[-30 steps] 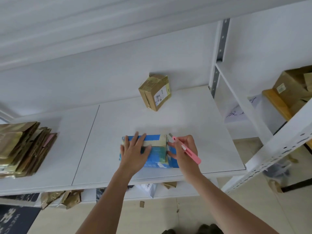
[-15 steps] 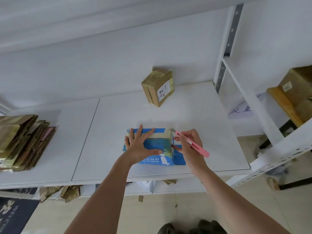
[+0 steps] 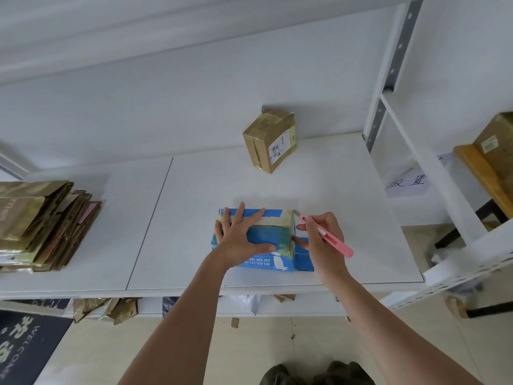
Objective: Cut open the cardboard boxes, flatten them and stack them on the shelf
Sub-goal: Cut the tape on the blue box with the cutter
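Observation:
A blue cardboard box [image 3: 270,240] with tan tape across its top lies near the front edge of the white shelf [image 3: 347,218]. My left hand [image 3: 240,236] presses flat on the box's top, fingers spread. My right hand [image 3: 319,238] grips a pink utility knife [image 3: 326,236]; its blade tip is at the box's far right top corner. A second box [image 3: 269,140], brown and wrapped in tape with a label, stands further back on the shelf. A stack of flattened cardboard [image 3: 41,226] lies at the left end of the shelf.
A white upright post [image 3: 388,70] and a slanted shelf beam [image 3: 433,168] stand to the right. Behind them are brown boxes [image 3: 497,143] on a wooden board and a paper sign [image 3: 408,183]. Cardboard scraps [image 3: 105,309] lie on the lower shelf. A dark mat [image 3: 25,345] covers the floor at left.
The view has shifted slightly. My left thumb has spread across the box top. My right hand with the knife has stayed at the box's right end, the blade tip at the top corner.

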### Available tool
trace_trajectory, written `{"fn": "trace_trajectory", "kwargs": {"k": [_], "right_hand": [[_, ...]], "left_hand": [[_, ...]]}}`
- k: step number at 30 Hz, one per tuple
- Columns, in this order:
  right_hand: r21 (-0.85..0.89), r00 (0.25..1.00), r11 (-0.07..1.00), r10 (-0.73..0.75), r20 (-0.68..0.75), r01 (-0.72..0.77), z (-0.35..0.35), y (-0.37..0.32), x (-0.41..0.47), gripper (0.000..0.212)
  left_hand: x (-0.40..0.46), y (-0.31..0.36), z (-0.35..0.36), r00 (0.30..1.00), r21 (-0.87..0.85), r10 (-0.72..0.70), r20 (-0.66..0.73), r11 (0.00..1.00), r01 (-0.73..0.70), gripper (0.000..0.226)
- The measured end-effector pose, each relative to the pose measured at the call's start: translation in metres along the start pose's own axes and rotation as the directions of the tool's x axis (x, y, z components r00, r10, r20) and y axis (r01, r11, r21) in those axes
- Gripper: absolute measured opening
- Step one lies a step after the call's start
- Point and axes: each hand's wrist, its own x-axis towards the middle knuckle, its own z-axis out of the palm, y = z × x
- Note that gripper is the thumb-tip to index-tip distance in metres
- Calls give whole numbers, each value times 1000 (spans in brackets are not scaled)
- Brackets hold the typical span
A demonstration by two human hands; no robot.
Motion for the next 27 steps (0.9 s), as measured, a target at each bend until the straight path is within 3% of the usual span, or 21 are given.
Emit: {"fn": "trace_trajectory", "kwargs": {"k": [14, 25, 27], "right_hand": [[-9, 1000, 1000, -3, 5, 3, 0, -1, 0, 14], [-135, 996, 990, 45, 77, -34, -17, -22, -19, 15], [-174, 981, 984, 72, 183, -40, -19, -24, -39, 18]], "left_hand": [[-1, 1, 3, 1000, 25, 2, -21, 1000, -2, 84], [-4, 2, 4, 1000, 50, 2, -23, 999, -1, 85], [-3, 5, 6, 999, 40, -12, -35, 999, 13, 85]]}}
